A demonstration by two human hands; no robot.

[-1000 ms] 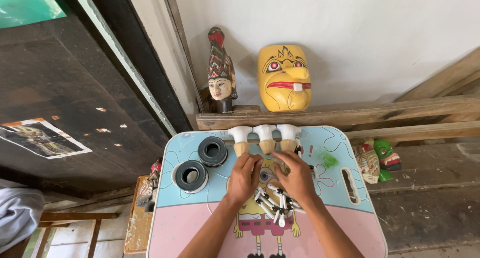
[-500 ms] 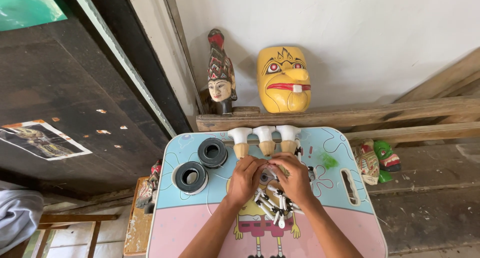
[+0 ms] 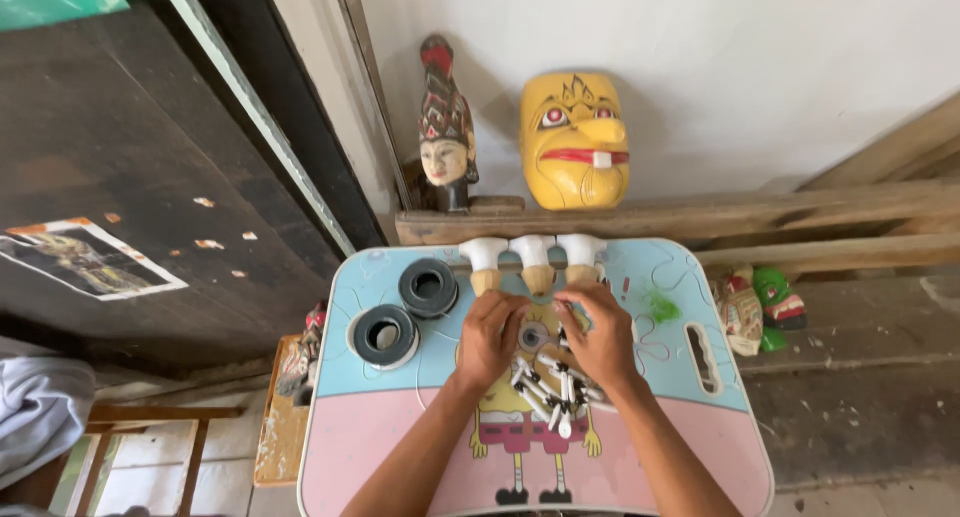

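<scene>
Pastel blue and pink, the small table [image 3: 380, 447] fills the lower middle of our view, its rounded edges all showing except the near one, which the frame cuts. Bare pink surface lies open to the left and right of our forearms; the blue far strip is more crowded. On the left of it we see two rolls of dark tape, one [image 3: 383, 334] nearer the table's left edge and one [image 3: 429, 287] just behind it, lying flat and close together. Along the far edge stand three white-capped wooden pieces [image 3: 532, 262] in a row. Our left hand [image 3: 490, 335] and right hand [image 3: 597, 334] meet over the middle, fingers curled in around a small grey round part [image 3: 533, 337]; both seem to pinch it, though the fingertips are partly hidden. Just below lies a loose heap of black-and-white sticks [image 3: 553, 389], touching the right hand's heel. A slot [image 3: 702, 357] pierces the table's right side.
</scene>
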